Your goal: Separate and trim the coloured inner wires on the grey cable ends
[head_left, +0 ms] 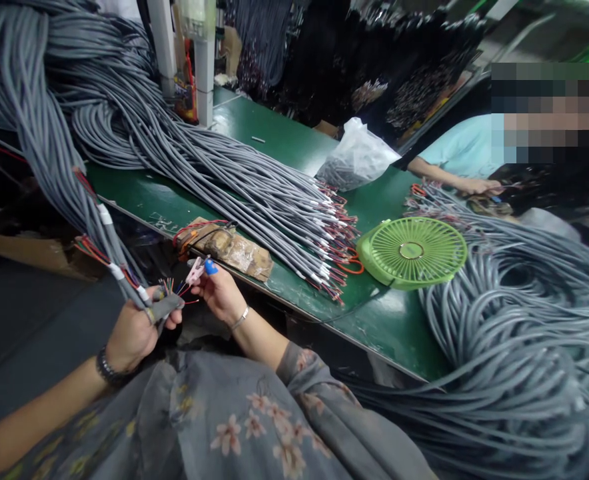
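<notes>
My left hand (137,333) is closed around the ends of several grey cables (114,250), with grey covering on its thumb. Fine coloured wires (172,287) fan out of a cable end at its fingertips. Close by on the right, my right hand (219,293) pinches a small pale pink piece, perhaps a clip or connector (194,271); its exact kind is unclear. A blue finger cot (210,267) covers the right thumb. White bands and stripped red and orange wires (92,247) show on the hanging cables beside my left hand.
A thick bundle of grey cables (214,167) lies across the green table (394,327). A taped wooden block (234,250) sits at the near edge. Right of it are a green fan (412,250), a plastic bag (357,157) and coiled cables (519,333). Another person's hand (477,187) handles cables opposite.
</notes>
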`<state>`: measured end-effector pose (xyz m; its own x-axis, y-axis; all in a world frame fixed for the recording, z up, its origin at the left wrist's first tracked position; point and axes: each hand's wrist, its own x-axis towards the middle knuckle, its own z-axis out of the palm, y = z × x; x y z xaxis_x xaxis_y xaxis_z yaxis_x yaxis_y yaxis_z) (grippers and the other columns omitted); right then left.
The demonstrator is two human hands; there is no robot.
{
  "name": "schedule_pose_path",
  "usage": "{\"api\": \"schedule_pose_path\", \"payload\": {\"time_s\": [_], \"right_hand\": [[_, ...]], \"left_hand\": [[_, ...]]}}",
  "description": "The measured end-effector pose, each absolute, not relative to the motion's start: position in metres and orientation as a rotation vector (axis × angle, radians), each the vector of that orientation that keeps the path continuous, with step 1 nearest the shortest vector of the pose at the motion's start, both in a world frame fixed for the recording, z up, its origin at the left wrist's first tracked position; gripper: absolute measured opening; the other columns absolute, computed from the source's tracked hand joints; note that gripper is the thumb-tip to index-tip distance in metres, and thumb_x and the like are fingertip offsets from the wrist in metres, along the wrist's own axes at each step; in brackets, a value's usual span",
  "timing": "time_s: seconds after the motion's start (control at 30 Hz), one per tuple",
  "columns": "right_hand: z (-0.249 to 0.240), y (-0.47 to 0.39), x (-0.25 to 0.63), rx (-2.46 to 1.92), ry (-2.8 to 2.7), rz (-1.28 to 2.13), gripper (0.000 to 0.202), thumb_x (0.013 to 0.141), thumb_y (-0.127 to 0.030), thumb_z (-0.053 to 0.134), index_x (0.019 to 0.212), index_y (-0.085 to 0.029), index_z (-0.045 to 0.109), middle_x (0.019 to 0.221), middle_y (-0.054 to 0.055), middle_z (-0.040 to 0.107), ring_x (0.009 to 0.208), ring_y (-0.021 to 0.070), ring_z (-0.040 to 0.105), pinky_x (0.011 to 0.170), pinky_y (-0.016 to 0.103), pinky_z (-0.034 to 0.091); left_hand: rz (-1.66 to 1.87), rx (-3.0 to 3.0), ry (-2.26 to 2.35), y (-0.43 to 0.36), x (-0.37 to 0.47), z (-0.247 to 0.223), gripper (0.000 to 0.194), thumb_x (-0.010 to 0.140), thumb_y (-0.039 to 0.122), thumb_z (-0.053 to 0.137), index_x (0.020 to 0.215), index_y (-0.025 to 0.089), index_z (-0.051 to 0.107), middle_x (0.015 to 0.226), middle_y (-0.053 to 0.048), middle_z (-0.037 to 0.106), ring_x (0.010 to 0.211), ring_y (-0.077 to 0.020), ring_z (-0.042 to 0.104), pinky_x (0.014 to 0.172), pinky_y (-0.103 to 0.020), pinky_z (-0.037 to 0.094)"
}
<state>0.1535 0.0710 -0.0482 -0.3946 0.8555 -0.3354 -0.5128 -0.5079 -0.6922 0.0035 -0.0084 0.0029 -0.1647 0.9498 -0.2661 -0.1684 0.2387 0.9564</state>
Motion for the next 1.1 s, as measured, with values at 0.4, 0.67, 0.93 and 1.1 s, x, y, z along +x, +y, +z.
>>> {"api": "schedule_pose_path", "payload": {"time_s": [0.4,0.67,0.93,1.1], "right_hand": [[-0.050,0.077,0.146,-0.791,-0.537,2.118,0.045,0.094,-0.065,0.093,0.094,-0.022,0.078,0.086,0.002,0.075,0.077,0.0172,0.066,0.069,0.027,0.059],[-0.054,0.074,0.142,-0.812,-0.497,2.088,0.042,0.098,-0.063,0.089,0.101,-0.023,0.079,0.089,0.003,0.077,0.081,0.0194,0.068,0.073,0.029,0.059],[-0.044,0.072,0.152,-0.772,-0.594,2.159,0.057,0.106,-0.076,0.071,0.088,-0.021,0.072,0.084,0.003,0.076,0.071,0.0153,0.064,0.066,0.026,0.059],[-0.046,0.068,0.151,-0.824,-0.714,1.960,0.047,0.093,-0.061,0.094,0.083,-0.020,0.072,0.075,0.000,0.072,0.063,0.0113,0.059,0.060,0.022,0.054]], "left_hand": [[1.250,0.759,1.356,0.000,0.013,0.002,0.030,0.054,0.040,0.094,0.058,0.022,0.071,0.051,-0.001,0.070,0.046,-0.0149,0.063,0.046,-0.025,0.051],[1.255,0.736,1.355,0.000,0.014,0.000,0.027,0.051,0.038,0.093,0.055,0.022,0.072,0.050,-0.001,0.070,0.045,-0.0137,0.061,0.045,-0.024,0.050],[1.308,0.762,1.352,-0.010,0.008,0.001,0.024,0.053,0.038,0.094,0.058,0.023,0.075,0.050,-0.001,0.070,0.044,-0.0146,0.062,0.043,-0.025,0.050],[1.362,0.794,1.347,-0.011,0.010,0.004,0.024,0.054,0.038,0.094,0.061,0.023,0.076,0.052,-0.001,0.073,0.045,-0.0145,0.062,0.044,-0.024,0.050]]}}
